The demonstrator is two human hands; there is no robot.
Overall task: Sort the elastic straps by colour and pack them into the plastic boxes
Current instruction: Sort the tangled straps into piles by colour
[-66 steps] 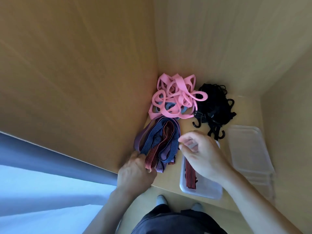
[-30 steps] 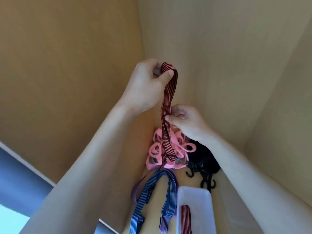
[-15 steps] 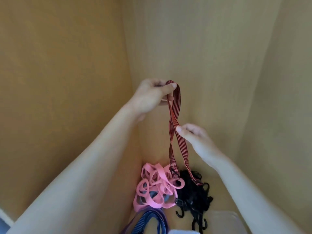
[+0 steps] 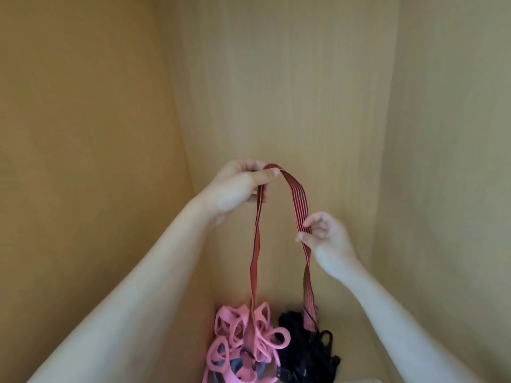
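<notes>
Evidently the red striped strap (image 4: 297,200) is held aloft for straightening, pinched at its bend by the left hand (image 4: 237,189) and lower down by the right hand (image 4: 326,239); folding it compactly is called for next.

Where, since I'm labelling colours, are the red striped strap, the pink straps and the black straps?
red striped strap (image 4: 299,201), head view, right side of its raised loop.
pink straps (image 4: 264,334), head view, middle of the pile.
black straps (image 4: 301,352), head view, middle of the heap.
</notes>
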